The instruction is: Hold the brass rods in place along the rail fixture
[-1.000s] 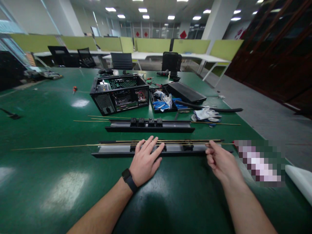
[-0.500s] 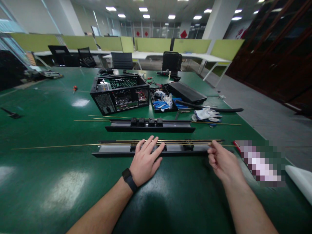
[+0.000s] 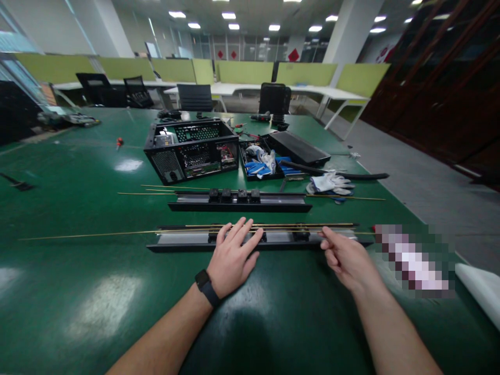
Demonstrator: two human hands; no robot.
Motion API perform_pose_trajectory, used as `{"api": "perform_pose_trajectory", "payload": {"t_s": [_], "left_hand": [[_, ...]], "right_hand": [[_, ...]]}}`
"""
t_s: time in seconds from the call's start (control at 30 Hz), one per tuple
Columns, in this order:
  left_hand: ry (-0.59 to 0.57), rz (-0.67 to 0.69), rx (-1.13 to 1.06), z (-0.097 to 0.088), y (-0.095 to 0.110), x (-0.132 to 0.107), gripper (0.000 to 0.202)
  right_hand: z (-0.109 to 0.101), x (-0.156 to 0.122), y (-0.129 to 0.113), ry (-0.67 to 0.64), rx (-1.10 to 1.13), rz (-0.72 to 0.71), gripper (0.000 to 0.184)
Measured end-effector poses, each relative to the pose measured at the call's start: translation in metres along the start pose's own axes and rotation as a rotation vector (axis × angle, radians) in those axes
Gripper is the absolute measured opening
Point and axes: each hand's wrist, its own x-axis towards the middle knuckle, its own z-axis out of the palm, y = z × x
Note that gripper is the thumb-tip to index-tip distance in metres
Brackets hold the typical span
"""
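A long black rail (image 3: 183,240) with small black blocks lies across the green table (image 3: 78,271) in front of me. Thin brass rods (image 3: 97,234) run along its far side. My left hand (image 3: 233,259), a black watch on its wrist, lies flat on the middle of the rail with fingers spread. My right hand (image 3: 346,259) is at the rail's right end, fingers curled, thumb and forefinger pinched at the rods there. I cannot make out exactly what they grip.
A second black rail (image 3: 240,200) with blocks and brass rods lies farther back. Behind it stand an open computer case (image 3: 191,148), a black tray with blue-white gloves (image 3: 261,162), more gloves (image 3: 330,182) and a black hose (image 3: 344,174). Office desks and chairs stand beyond.
My right hand has slid a little to the left along the near rail's right end. My left hand has stayed flat on the rail.
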Motion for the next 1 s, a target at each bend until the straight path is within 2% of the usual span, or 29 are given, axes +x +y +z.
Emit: {"api": "perform_pose_trajectory", "payload": {"t_s": [0.13, 0.27, 0.33, 0.47, 0.63, 0.73, 0.8, 1.0], "left_hand": [[-0.011, -0.002, 0.005, 0.0, 0.0, 0.0, 0.049], [-0.017, -0.006, 0.007, 0.001, -0.001, -0.001, 0.049], [-0.019, -0.007, 0.005, 0.001, 0.0, -0.001, 0.049], [-0.009, -0.005, 0.0, 0.0, 0.0, 0.0, 0.05], [-0.008, -0.002, 0.003, -0.001, 0.0, 0.0, 0.05], [-0.011, -0.004, 0.009, 0.0, 0.0, 0.0, 0.05], [-0.013, -0.004, 0.013, 0.001, -0.001, 0.0, 0.051], [-0.013, -0.003, 0.011, 0.0, -0.001, 0.0, 0.051]], "right_hand": [[-0.001, 0.001, -0.001, 0.004, 0.013, -0.002, 0.037], [-0.01, 0.007, -0.009, 0.21, 0.065, -0.052, 0.028], [-0.014, 0.009, -0.013, 0.273, 0.075, -0.06, 0.024], [-0.012, 0.007, -0.015, 0.254, 0.044, -0.066, 0.026], [-0.003, 0.003, -0.006, 0.132, 0.016, -0.054, 0.037], [-0.004, 0.005, -0.003, 0.095, 0.025, -0.026, 0.04], [-0.008, 0.007, -0.005, 0.113, 0.056, -0.016, 0.039], [-0.018, 0.01, -0.016, 0.278, 0.124, -0.03, 0.025]]}}
